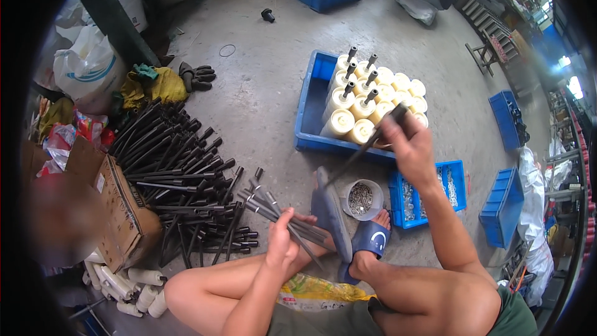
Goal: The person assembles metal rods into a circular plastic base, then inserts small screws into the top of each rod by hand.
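Blue tray (317, 143), cream cylinders (341, 123) inside, my grey rods (264, 211) this side of it, black rods (180, 174) to its left

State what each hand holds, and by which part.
Left hand: a bundle of grey rods, near mid-length. Right hand: a dark rod, by its upper, thicker end.

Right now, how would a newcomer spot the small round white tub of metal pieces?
Find the large blue plastic crate of cream cylinders. Below it in the picture, left of the smaller blue plastic tray, sits the tub: round and white, while both blue containers are rectangular.
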Demonstrator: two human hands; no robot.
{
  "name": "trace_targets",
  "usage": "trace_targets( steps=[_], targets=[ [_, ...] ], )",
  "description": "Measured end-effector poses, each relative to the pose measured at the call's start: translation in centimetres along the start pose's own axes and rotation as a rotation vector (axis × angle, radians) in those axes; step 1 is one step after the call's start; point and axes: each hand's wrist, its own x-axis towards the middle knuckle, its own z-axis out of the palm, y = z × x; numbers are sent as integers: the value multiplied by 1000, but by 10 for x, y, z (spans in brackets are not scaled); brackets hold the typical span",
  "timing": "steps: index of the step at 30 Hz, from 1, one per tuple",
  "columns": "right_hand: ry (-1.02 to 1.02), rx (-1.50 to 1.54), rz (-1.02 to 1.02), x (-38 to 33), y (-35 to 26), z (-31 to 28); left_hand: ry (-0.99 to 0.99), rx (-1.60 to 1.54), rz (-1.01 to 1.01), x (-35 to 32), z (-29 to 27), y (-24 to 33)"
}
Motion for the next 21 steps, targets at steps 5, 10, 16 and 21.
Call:
trace_targets(
  steps=[5,10,16,21],
  targets=[
    [289,-304,-388,59,9,-19,87,-209,-132,19,-25,-5],
    [304,-368,-449,72,22,-21,-74,-202,-265,27,-28,-27],
    [62,-384,-544,59,9,-21,-82,-182,-328,31,-26,-35],
    [-195,-497,-682,49,-5,-23,-23,-148,-300,26,-24,-33]
  ],
)
